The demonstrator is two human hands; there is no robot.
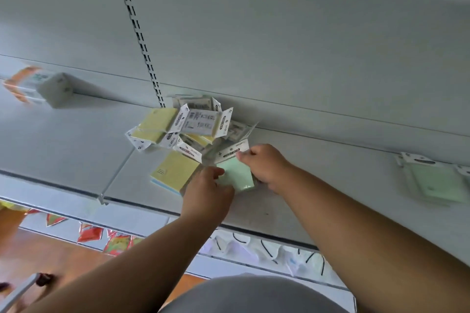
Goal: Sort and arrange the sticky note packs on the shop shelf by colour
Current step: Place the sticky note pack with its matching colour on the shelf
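Jumbled pile of yellow packs [178,129] mid-shelf [330,160], too tangled to count; two green packs [432,180] stacked far right. Both hands, left hand [207,193] and right hand [267,165], pinch one green pack [236,175] at the pile's front.

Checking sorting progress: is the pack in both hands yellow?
No: the pack that the left hand and right hand hold is green.

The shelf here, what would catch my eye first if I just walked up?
Probably the jumbled heap of yellow sticky note packs at the back of the white shelf, mid-frame. In front of it the left hand and right hand both hold a green pack. Far right lies a small pile of green packs on its own.
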